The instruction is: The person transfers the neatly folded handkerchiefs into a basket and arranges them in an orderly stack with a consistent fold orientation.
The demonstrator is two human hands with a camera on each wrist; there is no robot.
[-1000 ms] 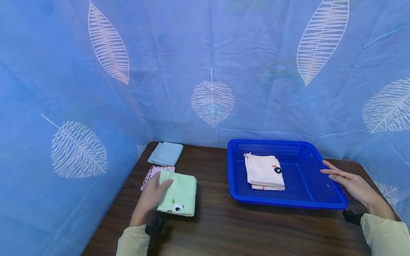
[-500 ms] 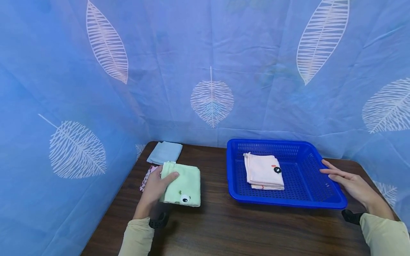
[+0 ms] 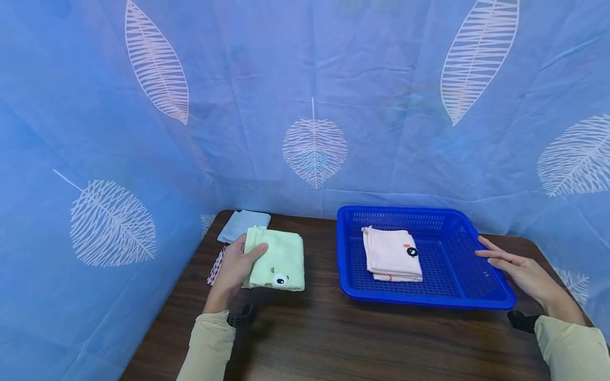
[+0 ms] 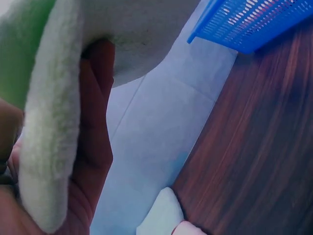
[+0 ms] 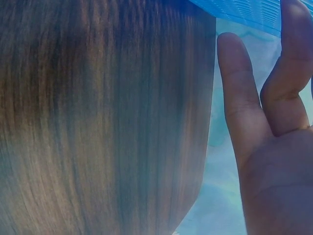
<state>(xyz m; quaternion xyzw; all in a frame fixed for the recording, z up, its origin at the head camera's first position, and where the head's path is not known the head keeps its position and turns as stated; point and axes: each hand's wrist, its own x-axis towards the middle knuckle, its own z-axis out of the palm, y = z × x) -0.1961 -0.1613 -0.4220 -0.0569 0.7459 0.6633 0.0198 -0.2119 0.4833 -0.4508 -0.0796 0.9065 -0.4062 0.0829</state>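
My left hand (image 3: 233, 272) grips the left edge of a folded green hand towel (image 3: 281, 256), thumb on top. The towel has an embroidered eye and is held above the table. In the left wrist view the folded edge of this towel (image 4: 51, 122) sits between thumb and fingers (image 4: 95, 127). With fingers extended, my right hand (image 3: 526, 275) touches the right rim of a blue plastic basket (image 3: 429, 301). Inside the basket, toward its left side, lies a folded pale pink towel (image 3: 388, 251). The right wrist view shows that hand (image 5: 279, 171) with spread fingers below the basket (image 5: 244, 14).
Behind the left hand, a folded light blue towel (image 3: 238, 226) lies at the table's back left corner. A pink patterned towel (image 3: 216, 267) is mostly hidden by the hand. Dark wooden table (image 3: 362, 338) lies in front; a blue leaf-print curtain (image 3: 267, 132) hangs behind.
My left hand has moved up and to the right in the head view, carrying the green towel away from over the pink patterned one. The right hand and the basket stay in place.
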